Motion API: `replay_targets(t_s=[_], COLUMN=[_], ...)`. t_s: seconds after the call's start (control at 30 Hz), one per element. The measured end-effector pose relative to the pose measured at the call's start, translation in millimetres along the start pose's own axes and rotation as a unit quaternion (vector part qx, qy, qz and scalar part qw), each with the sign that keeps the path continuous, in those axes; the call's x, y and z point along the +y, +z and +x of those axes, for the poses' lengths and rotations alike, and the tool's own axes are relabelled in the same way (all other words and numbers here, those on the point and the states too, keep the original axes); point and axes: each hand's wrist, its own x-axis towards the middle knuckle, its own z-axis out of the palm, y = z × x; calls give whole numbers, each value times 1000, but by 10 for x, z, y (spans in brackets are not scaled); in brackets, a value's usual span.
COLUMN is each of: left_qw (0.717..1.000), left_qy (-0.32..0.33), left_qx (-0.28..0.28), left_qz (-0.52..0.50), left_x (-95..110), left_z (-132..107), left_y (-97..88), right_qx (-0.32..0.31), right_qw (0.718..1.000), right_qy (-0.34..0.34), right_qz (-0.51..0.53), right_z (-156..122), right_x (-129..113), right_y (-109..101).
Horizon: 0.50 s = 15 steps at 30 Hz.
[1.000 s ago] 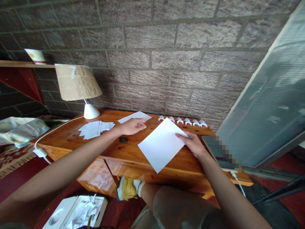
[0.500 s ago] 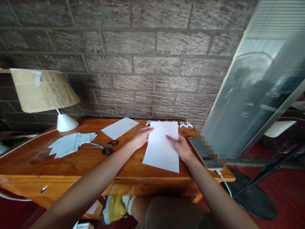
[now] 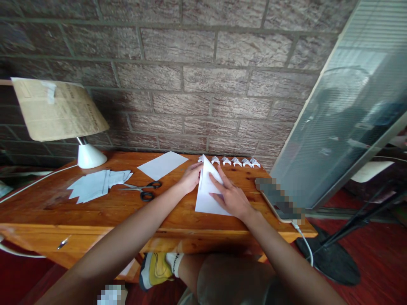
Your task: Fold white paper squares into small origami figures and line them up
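Note:
A white sheet of paper point(image 3: 206, 199) lies on the wooden table point(image 3: 104, 207) with its top right corner folded over to the left edge, leaving a point at the top. My right hand point(image 3: 230, 195) lies flat on the fold with fingers stretched out. My left hand point(image 3: 190, 178) rests at the sheet's upper left edge, fingers curled against the paper.
Black-handled scissors point(image 3: 144, 190) lie left of the sheet. A second blank sheet point(image 3: 163, 164) and a pile of cut paper point(image 3: 95, 186) sit farther left, near a lamp point(image 3: 63, 123). Several small folded paper figures point(image 3: 235, 161) line the back edge. A tablet point(image 3: 280, 201) lies at right.
The sheet was turned square to me and laid flat, then its top right corner was folded across. My right hand moved onto the fold. The view shifted right.

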Motion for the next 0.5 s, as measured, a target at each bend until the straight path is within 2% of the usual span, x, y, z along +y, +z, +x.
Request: replay_targets(t_s=[0.1,0.2,0.3,0.37,0.43,0.5], left_qw=[1000,999,995,995,996,995], left_qy=[16,32,33,19,9,7], left_qx=[6,-12,-40,-39,-50,-73], left_qz=[-10,32,86,89,74,71], left_x=[-40,-77,-98,-97,-91,-85], left_z=[-5,-28,-52,-56,-50,-44], left_y=[3,16,35,42,41,36], right_qx=[-8,-3,0,3,34,46], right_qw=[1000,1000,997,988,964,909], right_qy=[-8,-25,-43,-29,28,120], right_qz=[-29,-8,65,149,262,396], right_z=[-1,1,14,40,73,96], right_x=[-21,-28,-65,-94,-100,-75], right_y=[33,83,93,37,-61,-160])
